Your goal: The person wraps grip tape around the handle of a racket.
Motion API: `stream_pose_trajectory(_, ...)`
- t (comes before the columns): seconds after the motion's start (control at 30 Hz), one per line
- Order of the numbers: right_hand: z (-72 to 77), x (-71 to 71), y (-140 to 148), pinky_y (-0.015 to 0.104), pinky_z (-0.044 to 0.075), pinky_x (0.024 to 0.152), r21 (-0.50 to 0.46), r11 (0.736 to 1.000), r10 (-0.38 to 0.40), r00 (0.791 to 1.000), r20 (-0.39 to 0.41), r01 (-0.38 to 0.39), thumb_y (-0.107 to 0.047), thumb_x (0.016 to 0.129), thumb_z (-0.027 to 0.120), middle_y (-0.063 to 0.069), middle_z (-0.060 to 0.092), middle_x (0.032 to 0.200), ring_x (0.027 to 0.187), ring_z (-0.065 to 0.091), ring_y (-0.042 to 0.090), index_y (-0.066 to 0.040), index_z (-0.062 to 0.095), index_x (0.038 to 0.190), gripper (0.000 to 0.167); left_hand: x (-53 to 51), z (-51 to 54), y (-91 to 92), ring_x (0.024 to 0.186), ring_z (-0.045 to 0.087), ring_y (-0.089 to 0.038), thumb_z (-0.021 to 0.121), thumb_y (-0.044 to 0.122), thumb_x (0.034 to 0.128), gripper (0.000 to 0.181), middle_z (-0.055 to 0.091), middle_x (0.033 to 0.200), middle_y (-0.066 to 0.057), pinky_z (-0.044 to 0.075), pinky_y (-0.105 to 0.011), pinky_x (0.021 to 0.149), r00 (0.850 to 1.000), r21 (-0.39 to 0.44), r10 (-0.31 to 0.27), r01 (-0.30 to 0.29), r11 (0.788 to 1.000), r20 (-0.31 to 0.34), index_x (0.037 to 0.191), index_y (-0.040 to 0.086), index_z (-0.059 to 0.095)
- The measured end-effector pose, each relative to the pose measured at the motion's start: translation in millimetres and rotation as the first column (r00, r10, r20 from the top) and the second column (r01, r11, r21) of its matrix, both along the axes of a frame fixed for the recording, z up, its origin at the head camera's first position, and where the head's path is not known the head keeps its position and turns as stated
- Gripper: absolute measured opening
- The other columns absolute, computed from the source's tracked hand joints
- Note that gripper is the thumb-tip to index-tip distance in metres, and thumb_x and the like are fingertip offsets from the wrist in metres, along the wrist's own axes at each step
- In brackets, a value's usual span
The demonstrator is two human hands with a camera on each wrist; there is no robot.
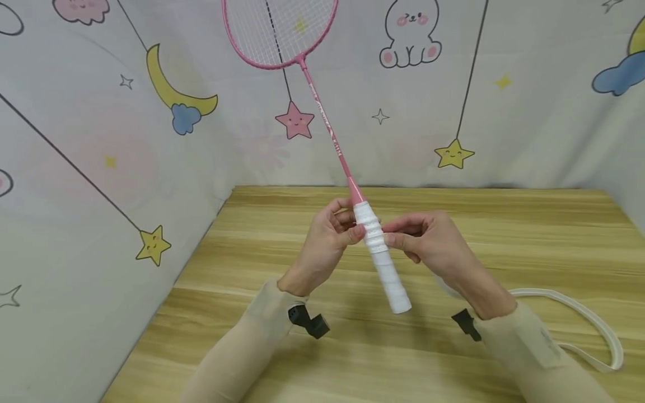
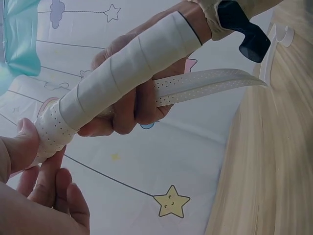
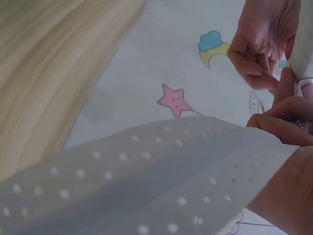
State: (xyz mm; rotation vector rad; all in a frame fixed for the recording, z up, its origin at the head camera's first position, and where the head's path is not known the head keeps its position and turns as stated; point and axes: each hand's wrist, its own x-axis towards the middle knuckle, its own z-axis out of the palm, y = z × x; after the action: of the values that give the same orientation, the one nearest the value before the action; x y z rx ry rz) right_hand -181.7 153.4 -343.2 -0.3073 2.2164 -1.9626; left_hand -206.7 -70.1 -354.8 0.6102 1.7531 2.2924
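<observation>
A pink badminton racket is held up at a slant above the table, head up and away, handle end low. My left hand grips the upper part of its white handle, thumb on the near side. White perforated grip tape is wound over that upper part, above a smooth wrapped lower part. On the handle's right side, my right hand pinches the loose length of tape. That strip passes under the right hand, showing large in the right wrist view, and trails onto the table.
The wooden table lies beneath both hands. The tape's tail curves in a loop on the table at the right. A pale cloth backdrop with printed stars and moons hangs behind and at the left. Small black cameras are on both wrists.
</observation>
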Motion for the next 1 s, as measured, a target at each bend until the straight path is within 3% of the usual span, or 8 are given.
stream_pose_trajectory(0.23,0.2,-2.7,-0.1,0.025,0.040,0.057,-0.015,1.000,0.022,1.000,0.000,-0.022,-0.015,0.098,0.084,-0.008,0.078,0.084,0.058,0.044,0.008,-0.011,0.083,0.103,0.007,-0.4,-2.2,-2.2,0.099,0.076,-0.004,0.089,0.049,0.0724,0.071,0.082,0.100,0.012,0.056,-0.023,0.092,0.997,0.085,-0.071,0.070,0.994,0.014,0.124,0.011,0.056)
stream_pose_trajectory(0.4,-1.8,-6.4,1.9,0.023,0.042,0.057,-0.016,0.993,0.119,0.993,0.014,-0.118,-0.019,0.102,0.078,-0.008,0.079,0.093,0.060,0.048,0.008,-0.001,0.080,0.121,0.026,0.1,-0.5,-1.8,0.104,0.077,-0.005,0.086,0.047,0.0767,0.075,0.083,0.105,0.011,0.055,-0.024,0.099,0.994,0.095,-0.105,0.104,0.990,0.014,0.132,0.006,0.057)
stream_pose_trajectory(0.53,-8.2,-10.6,3.8,0.023,0.041,0.054,-0.050,0.956,0.289,0.957,-0.036,-0.290,-0.021,0.110,0.066,-0.006,0.082,0.105,0.059,0.050,0.007,0.011,0.067,0.138,0.042,0.6,0.5,-1.3,0.108,0.075,-0.005,0.084,0.051,0.0781,0.087,0.083,0.109,0.012,0.053,-0.025,0.102,0.993,0.076,-0.117,0.116,0.990,0.008,0.142,0.001,0.053)
stream_pose_trajectory(0.67,-14.2,-13.7,4.2,0.025,0.036,0.050,-0.119,0.907,0.389,0.913,-0.126,-0.403,-0.019,0.113,0.060,-0.002,0.086,0.112,0.056,0.046,0.007,0.014,0.064,0.139,0.042,0.1,0.5,-0.3,0.111,0.075,-0.005,0.084,0.052,0.0797,0.088,0.082,0.113,0.012,0.054,-0.025,0.104,0.990,0.081,-0.140,0.140,0.987,-0.004,0.145,0.003,0.052)
stream_pose_trajectory(0.77,-14.6,-12.8,3.8,0.029,0.031,0.046,-0.127,0.913,0.364,0.915,-0.175,-0.388,-0.016,0.112,0.062,-0.002,0.086,0.106,0.054,0.042,0.008,0.016,0.065,0.134,0.040,-0.1,0.8,0.0,0.115,0.073,-0.005,0.083,0.053,0.0811,0.093,0.081,0.117,0.012,0.053,-0.025,0.108,0.989,0.055,-0.145,0.146,0.988,-0.021,0.149,-0.001,0.049)
stream_pose_trajectory(0.87,-11.9,-9.8,2.7,0.031,0.029,0.044,-0.084,0.944,0.298,0.935,-0.194,-0.319,-0.013,0.111,0.064,-0.006,0.085,0.099,0.052,0.039,0.006,0.019,0.065,0.131,0.038,1.0,1.4,-1.8,0.117,0.069,-0.006,0.085,0.059,0.0838,0.103,0.076,0.124,0.010,0.055,-0.024,0.105,0.992,-0.031,-0.104,0.102,0.994,-0.067,0.155,-0.006,0.047)
stream_pose_trajectory(1.0,-8.5,-6.3,-0.7,0.027,0.030,0.044,-0.010,0.977,0.209,0.958,-0.198,-0.215,-0.007,0.109,0.066,-0.010,0.078,0.087,0.051,0.038,0.005,0.019,0.068,0.129,0.033,5.0,4.4,-2.4,0.112,0.064,-0.011,0.083,0.039,0.0982,0.077,0.069,0.124,-0.005,0.056,-0.022,0.093,0.989,-0.176,0.008,-0.034,0.984,-0.148,0.157,-0.001,0.053)
